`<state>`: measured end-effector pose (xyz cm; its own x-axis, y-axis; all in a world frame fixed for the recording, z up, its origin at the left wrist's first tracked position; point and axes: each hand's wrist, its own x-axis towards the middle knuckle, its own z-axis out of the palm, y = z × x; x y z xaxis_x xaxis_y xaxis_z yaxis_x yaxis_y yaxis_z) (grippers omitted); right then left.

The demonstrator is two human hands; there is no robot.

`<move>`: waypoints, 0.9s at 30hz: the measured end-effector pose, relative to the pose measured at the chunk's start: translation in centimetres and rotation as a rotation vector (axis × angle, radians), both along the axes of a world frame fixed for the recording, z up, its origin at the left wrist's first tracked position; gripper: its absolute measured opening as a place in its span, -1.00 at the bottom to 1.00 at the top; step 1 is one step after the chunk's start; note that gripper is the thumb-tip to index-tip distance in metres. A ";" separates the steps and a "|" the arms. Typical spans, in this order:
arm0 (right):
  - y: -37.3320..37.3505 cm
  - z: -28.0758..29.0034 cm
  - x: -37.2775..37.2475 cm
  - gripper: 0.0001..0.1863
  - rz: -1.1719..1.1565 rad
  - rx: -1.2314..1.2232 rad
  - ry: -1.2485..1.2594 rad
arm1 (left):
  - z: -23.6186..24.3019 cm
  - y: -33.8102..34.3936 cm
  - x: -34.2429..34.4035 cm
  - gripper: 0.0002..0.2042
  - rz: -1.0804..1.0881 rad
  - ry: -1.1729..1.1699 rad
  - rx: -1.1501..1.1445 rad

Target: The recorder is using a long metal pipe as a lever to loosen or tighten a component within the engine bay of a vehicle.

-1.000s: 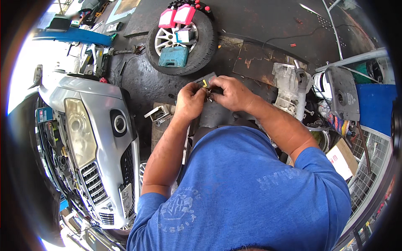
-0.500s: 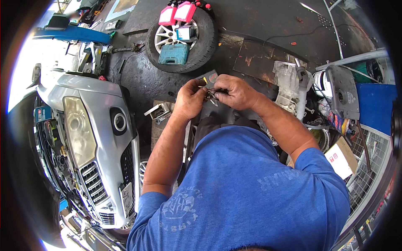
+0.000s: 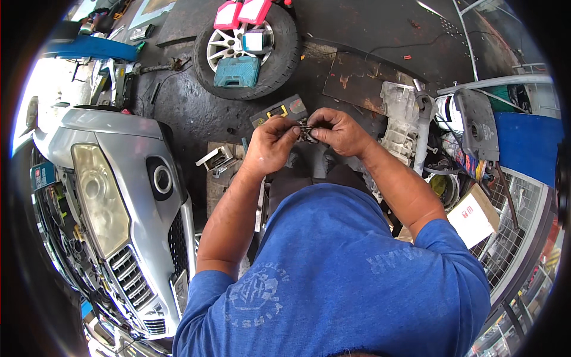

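Note:
In front of my body, my left hand (image 3: 272, 144) and my right hand (image 3: 339, 133) meet, both closed on a small dark metal part (image 3: 305, 132). Thumbs and fingertips pinch it from either side, and they cover much of it, so its exact kind cannot be made out. Just beyond my hands a grey case with a yellow latch or handle (image 3: 277, 111) lies on the floor, partly hidden by the left hand. My dark shoes (image 3: 324, 159) show below the held part.
To the left stands a silver car front (image 3: 128, 172) with its headlight. A wheel (image 3: 276, 65) lies ahead, carrying a teal case (image 3: 237, 72) and pink-red bottles (image 3: 254, 11). On the right are a metal gearbox housing (image 3: 397, 116), a cardboard box (image 3: 474, 217) and a wire-mesh rack (image 3: 514, 205).
The view has shifted, so the wheel and car sit further left. My fingers have changed position around the small part, and more of the grey case shows beyond them.

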<state>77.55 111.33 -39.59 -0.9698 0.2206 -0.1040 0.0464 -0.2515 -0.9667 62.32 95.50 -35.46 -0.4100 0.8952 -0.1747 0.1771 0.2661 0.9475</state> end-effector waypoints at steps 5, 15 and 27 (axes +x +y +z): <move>-1.6 -3.4 -0.6 -0.85 0.078 0.000 -0.059 | -1.4 -0.6 -1.4 -0.89 -0.156 0.494 0.136; -3.6 -19.3 0.1 -0.92 0.179 -0.502 -0.296 | -19.1 -2.9 0.0 -0.94 0.012 -0.201 -0.120; -6.5 -43.8 -5.5 -0.87 -0.082 -0.149 -0.796 | -49.8 -4.0 -4.8 -0.81 0.377 -0.787 -0.456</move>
